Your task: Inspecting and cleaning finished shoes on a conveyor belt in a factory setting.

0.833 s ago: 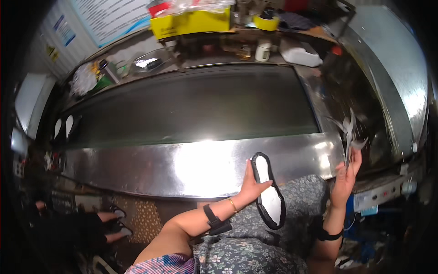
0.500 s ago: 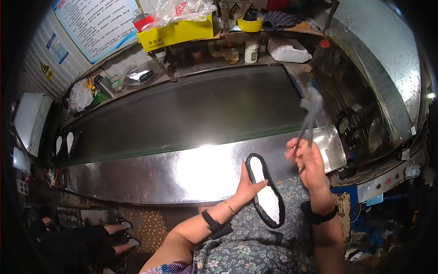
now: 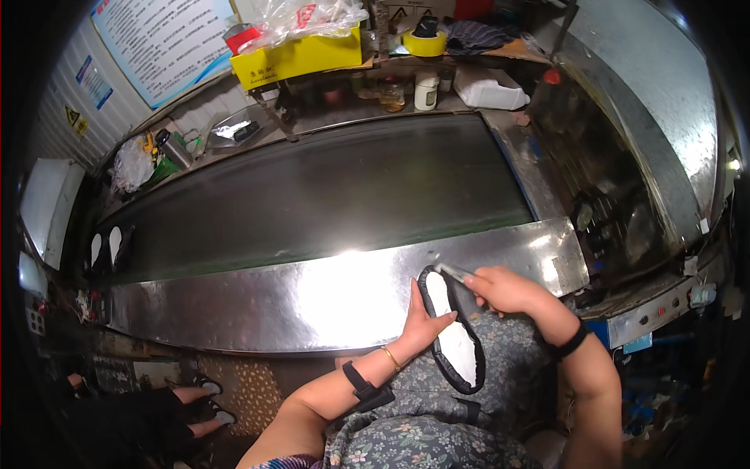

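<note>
A black shoe upper on its last (image 3: pixel 457 344) lies sole side up over my lap and the metal ledge, its white insole showing. My left hand (image 3: pixel 420 324) grips it from the left side, thumb across the insole. My right hand (image 3: pixel 500 289) is closed round the handles of a pair of metal pincers (image 3: pixel 455 273). The pincers' head is blurred and sits at the shoe's far end; whether the jaws touch the edge I cannot tell.
Beyond the shiny metal ledge (image 3: pixel 234 305) runs a dark conveyor belt (image 3: pixel 312 199). At its left end stand two white-soled shoes (image 3: pixel 116 244). A yellow box (image 3: pixel 301 61) and a white bottle (image 3: pixel 426 91) are at the back. Another person's legs (image 3: pixel 205 427) show at lower left.
My right hand has swung the pincers down and left, from raised above the ledge to the shoe's far end. My left hand and the shoe have hardly moved.
</note>
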`<action>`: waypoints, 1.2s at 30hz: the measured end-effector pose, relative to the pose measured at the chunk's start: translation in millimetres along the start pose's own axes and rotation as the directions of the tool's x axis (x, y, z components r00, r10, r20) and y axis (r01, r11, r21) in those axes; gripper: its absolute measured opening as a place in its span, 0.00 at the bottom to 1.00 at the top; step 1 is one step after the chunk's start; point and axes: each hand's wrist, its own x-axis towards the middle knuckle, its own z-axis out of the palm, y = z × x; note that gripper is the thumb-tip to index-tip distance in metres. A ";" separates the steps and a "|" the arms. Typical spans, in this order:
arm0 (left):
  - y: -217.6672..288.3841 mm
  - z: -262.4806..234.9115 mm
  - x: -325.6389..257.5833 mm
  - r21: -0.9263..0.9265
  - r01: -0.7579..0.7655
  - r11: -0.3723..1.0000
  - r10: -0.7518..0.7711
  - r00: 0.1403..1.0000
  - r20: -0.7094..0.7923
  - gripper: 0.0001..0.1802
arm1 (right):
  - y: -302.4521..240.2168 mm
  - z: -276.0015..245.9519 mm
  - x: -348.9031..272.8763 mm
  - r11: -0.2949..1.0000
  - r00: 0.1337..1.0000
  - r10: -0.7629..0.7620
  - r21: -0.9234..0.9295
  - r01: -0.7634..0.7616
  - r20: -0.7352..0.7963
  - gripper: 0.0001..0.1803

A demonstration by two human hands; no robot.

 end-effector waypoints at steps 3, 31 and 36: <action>13.5 -3.4 -7.1 0.086 0.043 0.995 -0.039 0.998 -0.041 0.66 | -30.1 -0.7 -26.0 0.973 0.952 -0.096 0.174 0.151 -0.289 0.23; 128.8 61.1 -60.9 0.110 -0.713 0.693 0.557 0.626 0.546 0.55 | 81.6 -7.2 -87.8 0.401 0.982 -0.067 0.897 0.187 -0.175 0.29; 120.3 85.5 -45.6 -0.285 -0.662 0.693 0.485 0.136 0.864 0.43 | 83.1 -35.3 -203.0 0.598 0.988 -0.012 0.793 -0.119 0.157 0.32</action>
